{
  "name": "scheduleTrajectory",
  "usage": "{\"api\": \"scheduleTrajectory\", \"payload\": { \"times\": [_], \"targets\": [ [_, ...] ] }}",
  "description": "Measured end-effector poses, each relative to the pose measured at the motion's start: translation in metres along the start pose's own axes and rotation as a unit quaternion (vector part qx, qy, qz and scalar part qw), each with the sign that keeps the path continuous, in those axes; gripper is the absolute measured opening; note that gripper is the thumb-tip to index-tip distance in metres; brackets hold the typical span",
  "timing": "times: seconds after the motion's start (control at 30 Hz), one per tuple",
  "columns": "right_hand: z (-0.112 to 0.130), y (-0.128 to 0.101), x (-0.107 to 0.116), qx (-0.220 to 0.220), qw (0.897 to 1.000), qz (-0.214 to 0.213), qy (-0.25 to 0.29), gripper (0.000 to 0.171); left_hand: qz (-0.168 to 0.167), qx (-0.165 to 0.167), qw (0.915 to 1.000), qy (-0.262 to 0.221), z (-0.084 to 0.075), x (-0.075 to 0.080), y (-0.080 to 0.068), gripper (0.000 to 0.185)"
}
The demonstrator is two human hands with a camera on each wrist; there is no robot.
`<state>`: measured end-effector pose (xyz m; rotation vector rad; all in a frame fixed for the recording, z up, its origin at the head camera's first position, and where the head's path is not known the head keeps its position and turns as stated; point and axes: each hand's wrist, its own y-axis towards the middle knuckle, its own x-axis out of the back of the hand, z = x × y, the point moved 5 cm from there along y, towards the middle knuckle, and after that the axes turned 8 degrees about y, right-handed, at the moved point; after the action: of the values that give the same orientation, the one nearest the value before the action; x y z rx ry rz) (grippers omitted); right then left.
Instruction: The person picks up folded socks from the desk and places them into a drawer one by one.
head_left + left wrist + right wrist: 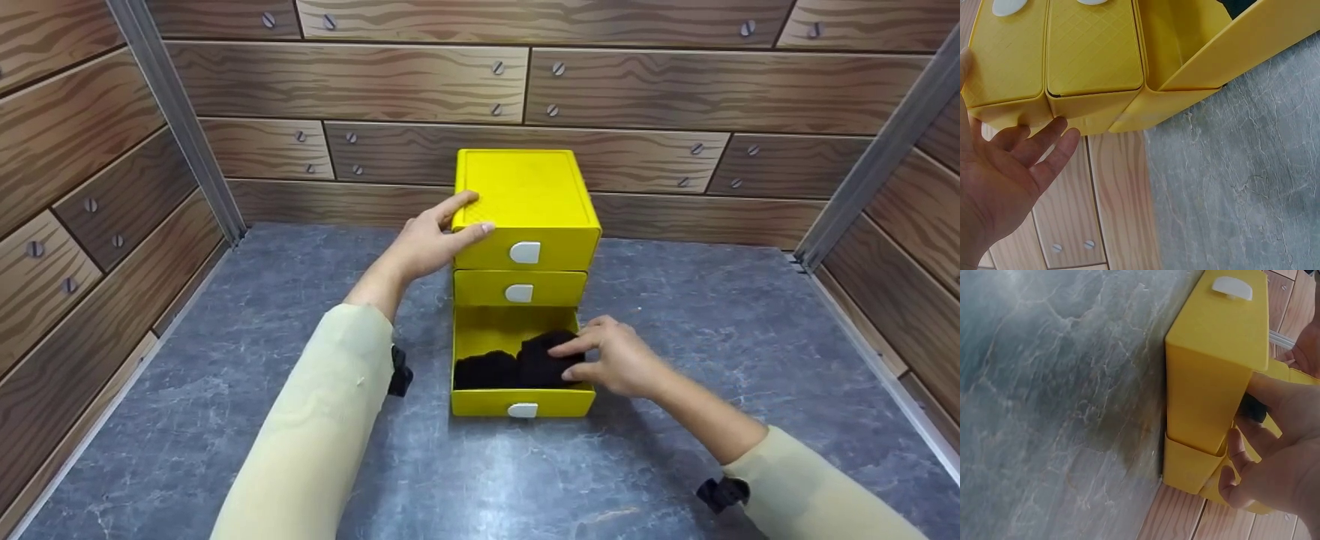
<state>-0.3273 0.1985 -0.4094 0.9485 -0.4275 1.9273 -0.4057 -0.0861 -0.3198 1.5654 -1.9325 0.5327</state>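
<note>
A yellow drawer unit (529, 191) with white handles stands on the grey marbled surface. Its bottom drawer (480, 403) is pulled out, while the two drawers above are closed. Inside lie two bundles of black cloth, one on the left (487, 370) and a taller one on the right (534, 361). My right hand (619, 360) reaches over the drawer's right wall, thumb and forefinger pinching the right bundle. In the right wrist view, black cloth (1252, 408) shows between them. With fairly straight fingers, my left hand (427, 244) rests on the unit's upper left edge, steadying its side.
Behind the unit rises a wood-plank-patterned wall (360, 82), with similar walls at left and right. Metal posts (176, 112) mark the corners. Grey marbled surface (300, 300) extends around the unit.
</note>
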Motion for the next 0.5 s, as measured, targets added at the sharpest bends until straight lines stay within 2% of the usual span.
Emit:
{"api": "scheduleTrajectory", "payload": {
  "times": [0.1, 0.27, 0.5],
  "targets": [
    [0.001, 0.001, -0.003, 0.000, 1.000, 0.007, -0.006, 0.026, -0.001, 0.004, 1.0000, -0.002, 0.001, 0.000, -0.001, 0.085],
    [0.004, 0.002, -0.006, 0.024, 0.999, 0.010, -0.036, 0.025, 0.002, 0.004, 1.0000, -0.005, 0.002, 0.000, -0.001, 0.084],
    [0.010, 0.001, -0.012, 0.059, 0.991, 0.017, -0.118, 0.026, 0.002, -0.007, 0.9999, 0.009, 0.000, 0.000, 0.000, 0.084]
  ]
}}
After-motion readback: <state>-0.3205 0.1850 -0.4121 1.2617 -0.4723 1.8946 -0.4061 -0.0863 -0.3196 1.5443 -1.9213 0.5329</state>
